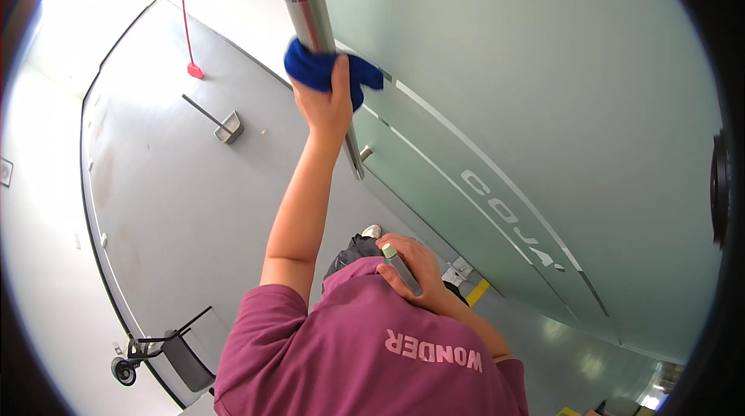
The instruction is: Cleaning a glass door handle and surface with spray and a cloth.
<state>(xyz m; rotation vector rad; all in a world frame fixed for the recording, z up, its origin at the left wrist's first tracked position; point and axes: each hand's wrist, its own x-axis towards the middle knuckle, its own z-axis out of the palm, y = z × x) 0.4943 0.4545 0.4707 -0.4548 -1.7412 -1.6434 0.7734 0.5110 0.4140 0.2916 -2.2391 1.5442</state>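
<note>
My left hand [323,100] is stretched out ahead, gripping a blue cloth [311,65]. The cloth wraps around a long, shiny metal door handle [317,23] and partly hides it. Behind the handle is a frosted glass door [495,84] with pale stripes and lettering. Close to my chest, my right hand [416,267] holds a small clear bottle [403,270] with a pale green cap. The fingers partly cover the bottle.
A red broom [195,70] and a grey long-handled dustpan [230,128] are on the grey floor [233,200] to the left. At lower left stands a dark wheeled frame [186,360]. A metal fitting [457,271] and yellow floor tape [478,292] lie by the glass.
</note>
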